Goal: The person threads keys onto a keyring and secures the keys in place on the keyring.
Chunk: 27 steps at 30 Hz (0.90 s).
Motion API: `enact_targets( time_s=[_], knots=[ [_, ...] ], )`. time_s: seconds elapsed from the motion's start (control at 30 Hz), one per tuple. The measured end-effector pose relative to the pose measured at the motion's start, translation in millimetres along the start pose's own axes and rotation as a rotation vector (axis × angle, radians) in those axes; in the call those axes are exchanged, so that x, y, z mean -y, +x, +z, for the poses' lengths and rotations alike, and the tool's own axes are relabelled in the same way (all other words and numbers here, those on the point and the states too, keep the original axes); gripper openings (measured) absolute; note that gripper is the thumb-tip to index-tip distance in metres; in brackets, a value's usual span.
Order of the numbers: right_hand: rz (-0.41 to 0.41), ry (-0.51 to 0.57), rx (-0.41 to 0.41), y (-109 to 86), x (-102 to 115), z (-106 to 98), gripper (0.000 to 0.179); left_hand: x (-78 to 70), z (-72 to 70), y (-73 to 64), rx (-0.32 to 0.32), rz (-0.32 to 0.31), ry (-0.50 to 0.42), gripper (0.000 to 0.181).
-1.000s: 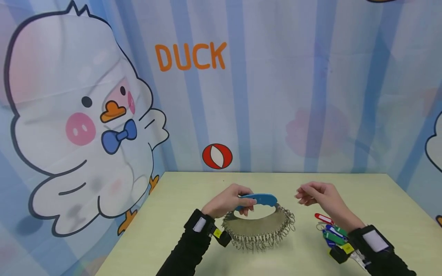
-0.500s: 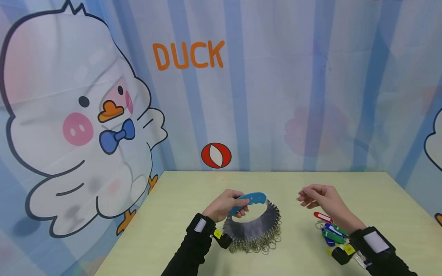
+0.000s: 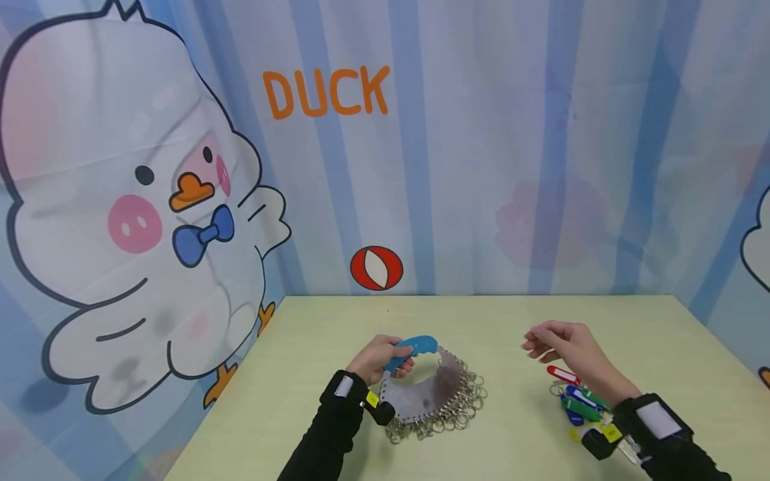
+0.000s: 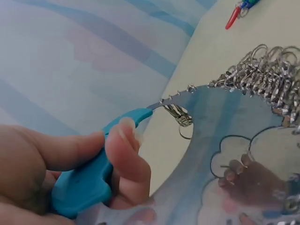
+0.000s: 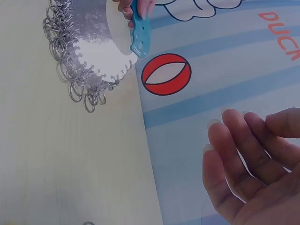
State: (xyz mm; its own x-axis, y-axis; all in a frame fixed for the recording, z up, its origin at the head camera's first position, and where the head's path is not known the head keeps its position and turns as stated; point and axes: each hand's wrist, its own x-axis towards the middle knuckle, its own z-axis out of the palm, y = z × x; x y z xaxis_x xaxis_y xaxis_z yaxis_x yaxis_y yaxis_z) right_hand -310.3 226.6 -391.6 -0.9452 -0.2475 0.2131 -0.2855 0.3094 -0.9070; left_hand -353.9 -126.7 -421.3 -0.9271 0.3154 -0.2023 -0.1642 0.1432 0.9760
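Note:
My left hand [image 3: 381, 359] grips the blue handle [image 4: 86, 176] of a key-ring plate, thumb on one side and fingers curled round the other. The shiny curved metal plate [image 3: 428, 393] is tilted, and many small metal rings [image 3: 466, 404] hang along its outer edge. In the left wrist view its surface mirrors a hand and the backdrop. My right hand [image 3: 562, 344] is held above the table at the right, fingers loosely bent with nothing between them. Close below that hand lies a pile of coloured key tags [image 3: 580, 403], partly covered by the wrist.
A pale table [image 3: 505, 441] spreads under both hands, its far edge meeting a blue striped backdrop [image 3: 469, 147] with a printed duck. A red key tag [image 3: 563, 374] lies at the upper end of the pile. Both wrists carry strapped-on cameras.
My left hand has moved left and slightly down with the key-ring plate, turning it so the metal face shows more. The right hand has hardly moved.

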Motion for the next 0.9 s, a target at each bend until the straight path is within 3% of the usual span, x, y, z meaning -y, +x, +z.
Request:
enact_targets(
  time_s=[0.23, 0.37, 0.47, 0.6, 0.7, 0.83, 0.9],
  knots=[
    [0.013, -0.018, -0.009, -6.6, -5.7, -7.4, 0.041, 11.7, -1.7, 4.9, -0.013, -0.053, -0.018, 0.027],
    [0.029, -0.028, -0.006, -8.1, -10.8, -12.6, 0.041, 20.7, -1.1, 6.7, -0.058, -0.025, 0.021, 0.017],
    [0.046, -0.036, -0.002, -8.1, -15.0, -14.4, 0.041, 52.7, -10.3, 29.4, -0.124, 0.024, 0.107, 0.016],
    [0.088, -0.091, 0.007, -8.0, -22.3, -14.9, 0.039, 118.1, -35.2, 76.3, -0.187, 0.126, 0.288, 0.027],
    [0.129, -0.181, 0.021, -8.8, -30.6, -17.0, 0.036, 113.1, -29.5, 63.8, -0.260, 0.152, 0.421, 0.027],
    [0.167, -0.369, 0.055, -11.7, -43.0, -21.1, 0.027, 55.7, 1.2, 10.4, -0.330, 0.048, 0.494, 0.021],
    [0.181, -0.460, 0.074, -13.7, -48.0, -22.3, 0.021, 51.8, 4.4, 8.8, -0.323, 0.010, 0.503, 0.021]
  ],
)
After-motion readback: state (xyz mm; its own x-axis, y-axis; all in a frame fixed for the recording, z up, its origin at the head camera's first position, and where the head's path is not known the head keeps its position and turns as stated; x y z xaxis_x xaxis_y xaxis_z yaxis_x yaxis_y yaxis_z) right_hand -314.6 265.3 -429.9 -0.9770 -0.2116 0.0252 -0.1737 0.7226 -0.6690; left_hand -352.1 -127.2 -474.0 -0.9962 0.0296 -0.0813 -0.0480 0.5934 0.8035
